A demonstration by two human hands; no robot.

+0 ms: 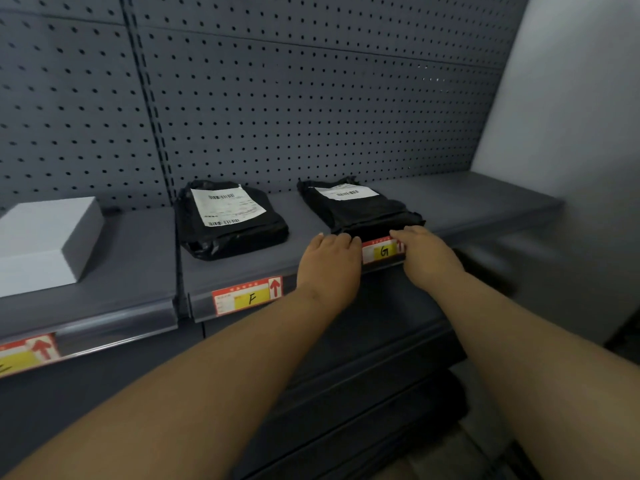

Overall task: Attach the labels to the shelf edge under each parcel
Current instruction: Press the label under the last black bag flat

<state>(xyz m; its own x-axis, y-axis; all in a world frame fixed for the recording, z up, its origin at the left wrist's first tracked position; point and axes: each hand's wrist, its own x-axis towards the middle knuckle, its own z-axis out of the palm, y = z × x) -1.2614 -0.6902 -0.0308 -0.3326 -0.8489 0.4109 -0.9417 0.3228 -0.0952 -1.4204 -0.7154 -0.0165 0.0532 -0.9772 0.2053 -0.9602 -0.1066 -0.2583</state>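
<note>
A red and yellow label marked G (382, 251) lies against the shelf edge (138, 315) under the right black parcel (360, 207). My left hand (329, 265) presses on the label's left end and my right hand (427, 258) covers its right end. A second black parcel (230, 220) with a white shipping slip sits to the left, with the label marked F (247, 296) fixed in the shelf edge below it. A white box (45, 240) stands at the far left above a third label (27, 355), partly cut off.
A grey pegboard (311, 98) backs the shelf. A pale wall (571, 133) closes off the right side. Darker lower shelves (363, 393) run beneath my forearms. Bare shelf surface lies to the right of the G parcel.
</note>
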